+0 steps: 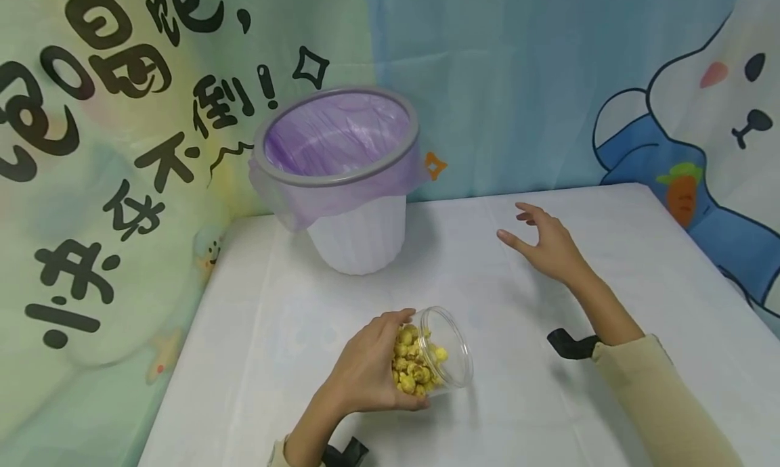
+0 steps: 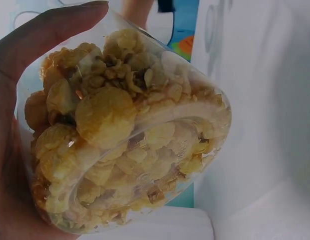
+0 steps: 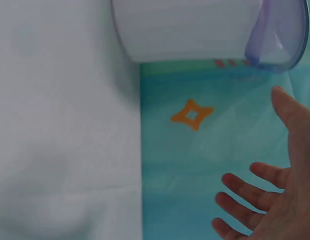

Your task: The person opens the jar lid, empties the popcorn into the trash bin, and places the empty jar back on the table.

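Observation:
My left hand [image 1: 374,365] grips a clear plastic jar [image 1: 447,345] around its side, thumb below and fingers above in the head view. Yellow popcorn [image 1: 413,362] fills much of the jar, which is tilted with its uncovered mouth facing right. The left wrist view shows the jar's rounded base [image 2: 144,165] close up, popcorn [image 2: 104,117] pressed against the wall. Over the right part of the table, my right hand [image 1: 551,247] is raised with fingers spread and nothing in it. In the right wrist view its fingers [image 3: 250,192] point toward the backdrop.
A white bin [image 1: 359,240] with a grey rim [image 1: 335,181] and a purple bag [image 1: 341,135] as liner stands at the back left of the white table [image 1: 500,399]. A printed cloth backdrop [image 1: 518,81] hangs behind and to the left.

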A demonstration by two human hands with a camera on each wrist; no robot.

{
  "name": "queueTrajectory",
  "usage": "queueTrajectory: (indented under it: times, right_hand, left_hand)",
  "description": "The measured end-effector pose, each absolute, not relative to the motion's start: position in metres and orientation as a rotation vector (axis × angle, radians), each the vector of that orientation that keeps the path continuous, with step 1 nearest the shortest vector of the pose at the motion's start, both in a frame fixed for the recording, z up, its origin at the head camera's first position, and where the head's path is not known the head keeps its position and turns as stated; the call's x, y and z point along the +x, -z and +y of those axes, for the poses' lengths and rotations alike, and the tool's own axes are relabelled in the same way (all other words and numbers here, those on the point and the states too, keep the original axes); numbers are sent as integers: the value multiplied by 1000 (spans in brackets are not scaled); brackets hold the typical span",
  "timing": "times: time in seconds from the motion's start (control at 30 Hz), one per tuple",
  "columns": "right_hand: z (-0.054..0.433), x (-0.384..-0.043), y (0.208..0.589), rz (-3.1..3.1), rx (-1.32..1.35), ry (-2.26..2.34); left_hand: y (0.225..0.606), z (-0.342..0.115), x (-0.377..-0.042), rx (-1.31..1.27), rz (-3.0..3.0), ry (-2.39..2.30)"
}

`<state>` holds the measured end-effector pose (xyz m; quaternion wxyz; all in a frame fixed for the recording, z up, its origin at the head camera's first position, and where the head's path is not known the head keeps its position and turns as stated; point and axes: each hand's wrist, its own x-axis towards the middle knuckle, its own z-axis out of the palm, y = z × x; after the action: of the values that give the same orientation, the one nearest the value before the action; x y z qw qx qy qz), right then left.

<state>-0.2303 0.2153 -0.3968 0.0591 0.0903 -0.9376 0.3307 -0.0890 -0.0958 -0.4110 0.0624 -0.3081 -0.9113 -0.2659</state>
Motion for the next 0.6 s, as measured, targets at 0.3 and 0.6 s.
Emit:
queueTrajectory:
  times: [0.3,0.6]
  right_hand:
    - [160,-255,356,-2564,456,-1218]
    - [109,-282,309,-2469,654,-1290]
  left_hand:
    - [409,-97,-88,-945,-2738,775]
    - [413,-96,-87,-955,-2725,795]
